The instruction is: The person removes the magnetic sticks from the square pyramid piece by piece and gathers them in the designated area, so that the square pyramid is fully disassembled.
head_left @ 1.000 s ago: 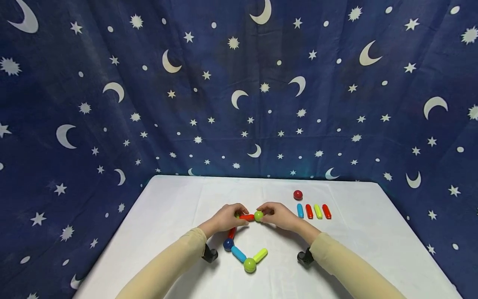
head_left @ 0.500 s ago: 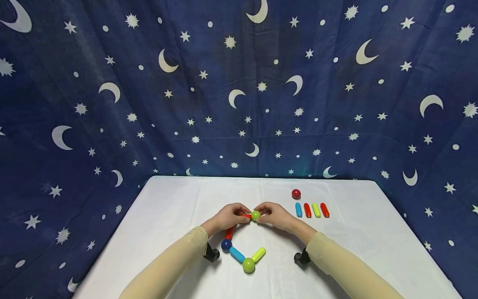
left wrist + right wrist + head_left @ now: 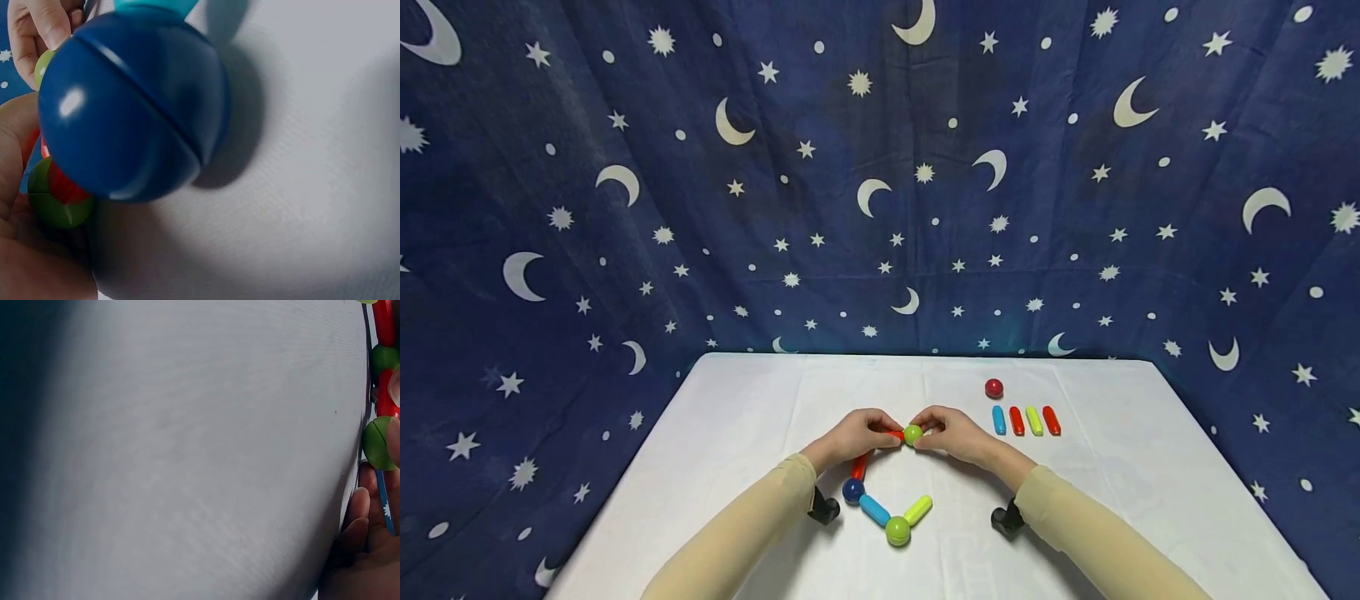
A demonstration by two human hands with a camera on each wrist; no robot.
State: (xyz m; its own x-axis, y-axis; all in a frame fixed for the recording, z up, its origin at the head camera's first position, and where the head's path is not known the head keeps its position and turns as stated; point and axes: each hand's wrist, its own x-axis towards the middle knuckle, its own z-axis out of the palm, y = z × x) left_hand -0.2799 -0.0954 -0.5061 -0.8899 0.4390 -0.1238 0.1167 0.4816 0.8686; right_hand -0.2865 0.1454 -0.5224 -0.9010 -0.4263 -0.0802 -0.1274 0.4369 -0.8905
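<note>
Five balls; apparently eight rods

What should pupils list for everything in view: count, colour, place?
Table: one, white, below pieces
Curtain: one, dark blue, pale moons and stars, behind
Loose ball: one, red, far right
Loose rods: four; red, red, yellow, blue; nearer than ball
Chain rods: four; two red, blue, yellow; centre
Chain balls: four; three green, one dark blue; centre
Left hand: one, gripping a red rod
Right hand: one, pinching a green ball
Sleeves: two, beige, forearms
Wrist devices: two, black, wrists
</note>
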